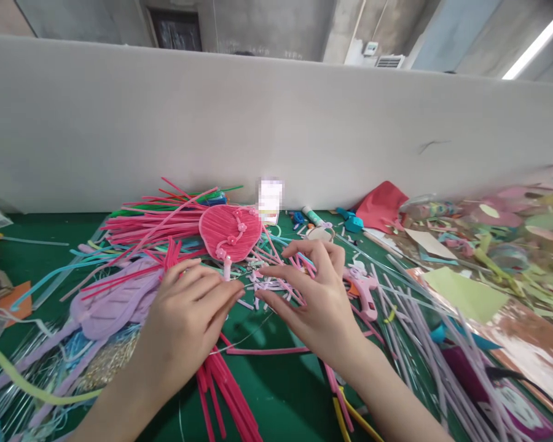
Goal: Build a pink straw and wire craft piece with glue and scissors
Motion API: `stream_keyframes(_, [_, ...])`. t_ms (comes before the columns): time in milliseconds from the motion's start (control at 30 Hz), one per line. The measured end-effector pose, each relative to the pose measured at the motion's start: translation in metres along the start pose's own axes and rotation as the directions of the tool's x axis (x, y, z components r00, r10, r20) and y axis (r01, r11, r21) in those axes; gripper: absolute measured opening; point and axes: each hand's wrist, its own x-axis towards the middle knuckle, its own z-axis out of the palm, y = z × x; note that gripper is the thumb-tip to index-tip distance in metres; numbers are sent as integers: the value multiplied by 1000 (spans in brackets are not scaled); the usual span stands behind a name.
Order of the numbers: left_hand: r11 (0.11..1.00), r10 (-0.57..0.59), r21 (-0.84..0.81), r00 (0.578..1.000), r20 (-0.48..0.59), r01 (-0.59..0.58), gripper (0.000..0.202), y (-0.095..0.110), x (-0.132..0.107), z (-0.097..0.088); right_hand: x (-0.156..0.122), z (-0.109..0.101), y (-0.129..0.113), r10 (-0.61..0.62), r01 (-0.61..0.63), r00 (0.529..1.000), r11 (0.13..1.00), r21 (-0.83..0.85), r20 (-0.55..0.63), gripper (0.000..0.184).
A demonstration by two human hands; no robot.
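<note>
My left hand (pixel 191 307) is closed, thumb and fingertips pressed together just below a pink fan-shaped piece; what sits in the pinch is too small to make out. My right hand (pixel 316 294) is open, its thumb and index finger apart over a scatter of short pale lilac snippets (pixel 262 281). Between the hands a thin clear thread (pixel 253 334) curves over the table. The pink fan-shaped piece (pixel 216 230), made of fuzzy stems, carries small pink flowers (pixel 231 240) and pale beads along a wavy line. Its light pink handle stub (pixel 227 267) points toward my left fingers.
Red-pink pipe cleaners (pixel 230 393) lie in front, with more behind at left. A lilac winged shape (pixel 115 301) rests left. On the right are a pink glue gun (pixel 366 291), lilac stems (pixel 415 331), a purple packet (pixel 498 393) and paper scraps. A white partition (pixel 276 123) stands behind.
</note>
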Motion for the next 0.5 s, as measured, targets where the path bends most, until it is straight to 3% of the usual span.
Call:
stream_keyframes(133, [999,40,19,999,-1,-40,17,-2,-2,1,1,-1,1,-13,13,1000,1000,23,27,13])
stream_keyframes(300, [999,46,5,999,-11,-46,15,-5,-1,2,3,-4,3,67,-85,988,989,124,140,11])
stream_keyframes(500, [1000,28,-2,1000,-2,-28,11,-4,0,0,2,-4,3,100,-123,979,984,129,176,14])
